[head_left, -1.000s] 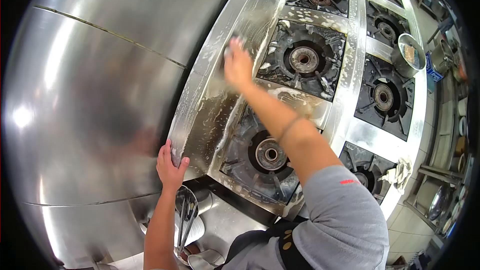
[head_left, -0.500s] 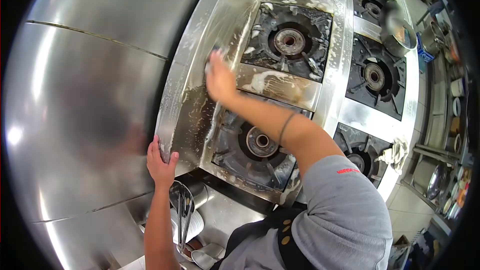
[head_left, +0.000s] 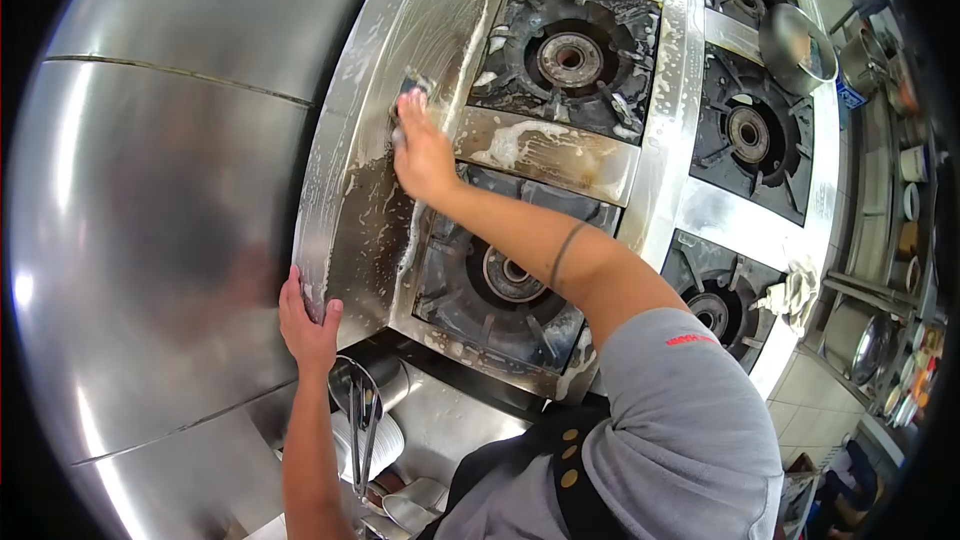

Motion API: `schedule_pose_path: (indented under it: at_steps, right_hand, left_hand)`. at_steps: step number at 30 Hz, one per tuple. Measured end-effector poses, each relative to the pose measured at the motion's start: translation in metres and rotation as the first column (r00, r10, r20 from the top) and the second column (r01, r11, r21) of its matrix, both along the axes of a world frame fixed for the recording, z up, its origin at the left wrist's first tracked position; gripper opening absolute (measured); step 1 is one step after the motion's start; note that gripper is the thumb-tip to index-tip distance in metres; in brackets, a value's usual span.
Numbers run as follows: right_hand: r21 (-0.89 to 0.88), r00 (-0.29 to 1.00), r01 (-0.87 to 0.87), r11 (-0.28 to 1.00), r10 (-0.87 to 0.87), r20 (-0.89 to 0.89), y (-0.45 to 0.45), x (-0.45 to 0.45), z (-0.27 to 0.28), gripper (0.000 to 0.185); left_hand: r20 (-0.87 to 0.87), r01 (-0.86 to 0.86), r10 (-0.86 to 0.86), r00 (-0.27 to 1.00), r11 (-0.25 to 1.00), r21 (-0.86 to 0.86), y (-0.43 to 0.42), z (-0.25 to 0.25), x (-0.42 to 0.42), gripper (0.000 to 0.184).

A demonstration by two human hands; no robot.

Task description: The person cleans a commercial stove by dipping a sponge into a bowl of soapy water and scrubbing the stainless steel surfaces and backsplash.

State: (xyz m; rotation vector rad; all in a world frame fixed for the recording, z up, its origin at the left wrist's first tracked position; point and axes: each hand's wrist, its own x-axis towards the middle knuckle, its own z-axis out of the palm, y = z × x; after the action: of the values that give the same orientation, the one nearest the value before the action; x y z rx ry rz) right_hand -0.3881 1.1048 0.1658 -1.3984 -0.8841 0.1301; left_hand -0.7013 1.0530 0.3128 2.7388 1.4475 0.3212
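Note:
My right hand point(head_left: 422, 152) presses a small dark scrubbing pad point(head_left: 415, 88) against the sudsy metal panel point(head_left: 375, 190) along the back of the stove. Part of the pad shows beyond my fingertips; the rest is under the hand. My left hand point(head_left: 310, 325) rests on the near end of the panel's raised edge, thumb apart from the fingers, holding nothing. Beside my right forearm are a near burner point(head_left: 512, 275) and a farther burner point(head_left: 570, 60), with a foamy strip point(head_left: 545, 152) between them.
A steel wall point(head_left: 170, 220) rises at the left. Below my left hand stand a metal container with tongs point(head_left: 365, 430) and stacked white plates point(head_left: 385, 445). A pot point(head_left: 798, 50) and a crumpled cloth point(head_left: 790, 295) sit on the stove's right side. Shelves point(head_left: 880, 250) line the far right.
My right hand has moved along the panel toward the near end, still with the pad. The view has shifted, while my left hand stays on the panel's edge.

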Motion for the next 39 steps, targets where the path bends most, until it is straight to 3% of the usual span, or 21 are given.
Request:
schedule_pose_path:
  at_steps: [1,3,6,8,10,11,13,15,17,20,22,23,25,28,31,33,36,38,39]
  right_hand:
    - [0.014,1.000,0.027,1.000,-0.027,0.008,0.013,0.011,-0.007,0.059]
    - [-0.067,0.985,0.091,0.994,-0.099,-0.141,0.046,0.064,0.001,0.055]
    - [-0.131,0.977,0.118,0.984,-0.139,-0.164,0.055,0.106,0.017,0.051]
    - [-0.164,0.947,-0.070,0.984,0.014,-0.320,0.025,0.080,0.039,0.052]
    - [0.029,0.997,-0.010,1.000,0.012,-0.073,0.014,0.021,0.009,0.055]
    - [0.038,0.996,-0.085,0.996,0.086,-0.025,-0.004,0.003,0.011,0.056]
    - [0.133,0.999,0.051,0.990,-0.051,-0.005,0.012,0.012,0.011,0.053]
    - [-0.089,0.938,-0.045,0.995,0.012,-0.348,0.034,0.070,0.029,0.052]
    - [-0.178,0.946,0.111,0.978,-0.159,-0.283,0.077,0.115,-0.001,0.052]
    - [-0.176,0.914,-0.020,0.984,-0.053,-0.402,0.050,0.080,0.001,0.054]
    - [-0.048,0.966,0.009,0.999,-0.021,-0.256,0.023,0.001,-0.024,0.062]
    - [0.026,0.961,-0.052,0.998,0.057,-0.271,0.003,-0.032,-0.026,0.063]
    - [-0.010,0.946,-0.102,0.995,0.094,-0.311,-0.004,-0.041,-0.020,0.063]
    - [0.017,0.909,0.152,0.988,-0.132,-0.396,0.040,0.003,-0.025,0.057]
    - [-0.113,0.866,0.169,0.979,-0.202,-0.458,0.055,0.041,-0.018,0.054]
    - [-0.106,0.887,0.197,0.975,-0.224,-0.403,0.034,0.004,-0.029,0.052]
    - [0.021,0.943,0.100,0.995,-0.088,-0.320,0.013,-0.032,-0.045,0.049]
    - [0.007,0.917,0.206,0.979,-0.191,-0.349,0.031,-0.019,-0.051,0.046]
    - [-0.030,0.859,0.206,0.978,-0.195,-0.473,0.043,0.008,-0.040,0.046]
  left_hand:
    - [-0.003,0.016,-0.016,1.000,1.000,0.008,0.001,0.000,-0.002,0.080]
    - [0.000,0.006,-0.006,1.000,1.000,-0.008,0.000,0.002,0.003,0.081]
    - [0.003,0.012,-0.012,1.000,1.000,-0.020,0.000,0.003,0.000,0.081]
    - [0.009,0.017,-0.016,1.000,1.000,-0.012,-0.002,0.004,0.002,0.081]
    - [-0.009,-0.011,0.011,1.000,1.000,-0.020,-0.003,0.005,0.004,0.081]
    - [-0.005,-0.012,0.012,1.000,1.000,-0.020,-0.002,0.003,0.004,0.081]
    - [-0.013,0.014,-0.013,1.000,1.000,0.027,-0.001,0.000,-0.001,0.081]
    - [-0.012,0.005,-0.005,1.000,1.000,-0.007,-0.002,0.002,-0.001,0.081]
    - [-0.003,0.005,-0.005,1.000,0.999,-0.034,-0.003,0.005,0.000,0.081]
    - [-0.001,-0.011,0.011,1.000,0.999,-0.041,-0.003,0.002,0.002,0.082]
    - [0.014,-0.011,0.012,1.000,0.999,-0.034,-0.001,0.001,-0.001,0.082]
    - [0.010,-0.014,0.015,1.000,0.999,-0.044,-0.002,0.000,-0.003,0.082]
    - [0.018,0.011,-0.011,1.000,1.000,-0.010,0.001,-0.002,-0.002,0.082]
    - [0.042,0.017,-0.017,0.999,1.000,0.000,0.002,-0.002,-0.001,0.087]
    - [0.066,0.017,-0.014,0.998,0.999,-0.039,-0.001,0.001,0.004,0.085]
    - [0.059,0.028,-0.026,0.998,0.999,-0.030,0.001,0.001,0.003,0.084]
    - [0.054,0.040,-0.039,0.998,0.999,-0.011,0.002,-0.001,-0.001,0.084]
    - [0.051,0.041,-0.041,0.998,0.999,0.001,0.002,-0.002,0.000,0.083]
    - [0.053,0.033,-0.033,0.998,0.999,-0.011,0.001,0.000,0.003,0.084]
